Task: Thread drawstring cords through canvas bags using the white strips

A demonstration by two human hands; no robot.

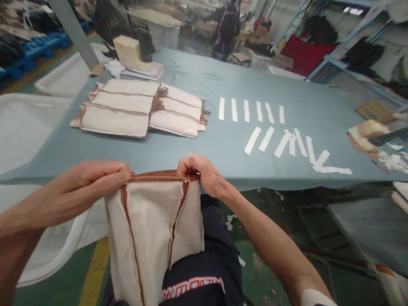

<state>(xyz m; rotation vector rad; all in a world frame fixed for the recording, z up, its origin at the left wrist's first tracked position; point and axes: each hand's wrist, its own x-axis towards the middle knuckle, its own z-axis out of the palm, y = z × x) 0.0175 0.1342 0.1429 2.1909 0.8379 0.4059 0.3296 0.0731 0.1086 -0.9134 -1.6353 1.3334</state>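
Note:
A cream fabric bag (pixel 153 212) with brown seam edges and a brown-trimmed opening hangs over my lap in front of the table. My left hand (pixel 110 178) is closed on the left end of its rim. At the right end, my right hand (pixel 202 174) pinches the rim, some fingers tucked inside the opening and partly hidden. Beyond my hands, a stack of similar cream pieces (pixel 117 108) with brown seams lies on the table, and a second stack (pixel 178 108) sits against its right side.
White strips (pixel 259 111) lie in two loose rows on the blue-green tabletop (pixel 197 148). A yellowish foam block (pixel 129 51) stands at the back left, another foam piece (pixel 371 131) at the right. White tubs (pixel 28 127) are on the left. A person (pixel 225 32) stands in the background.

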